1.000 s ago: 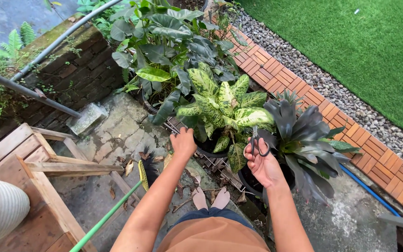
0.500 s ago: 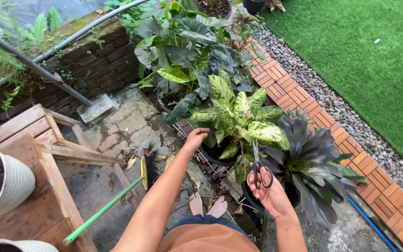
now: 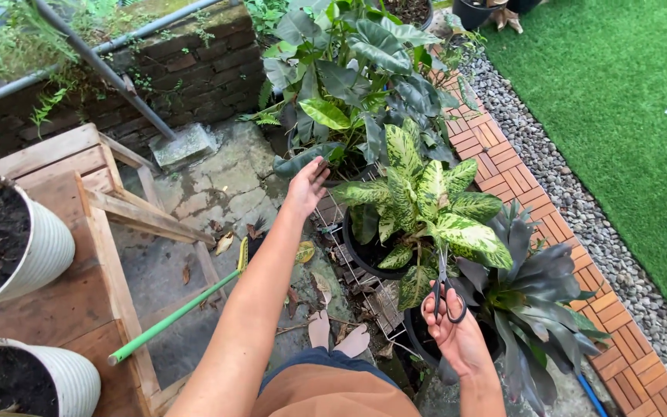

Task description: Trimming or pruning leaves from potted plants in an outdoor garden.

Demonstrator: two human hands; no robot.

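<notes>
1. While my right hand (image 3: 457, 336) grips the black scissors (image 3: 445, 297) by their loops, blades up just under the spotted plant (image 3: 426, 205), they feel light, stiff and sharp.
2. Its leaves look soft and easily torn; I would take a stem near its base.
3. My left hand (image 3: 306, 185), arm stretched forward, fingers loosely open, touches a dark leaf (image 3: 303, 161), holding nothing.

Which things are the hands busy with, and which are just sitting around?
In use:
right hand holding black scissors
left hand touching a dark green leaf
spotted-leaf plant in a black pot

Just sitting around:
green-handled broom
white ribbed pots
wooden bench
</notes>
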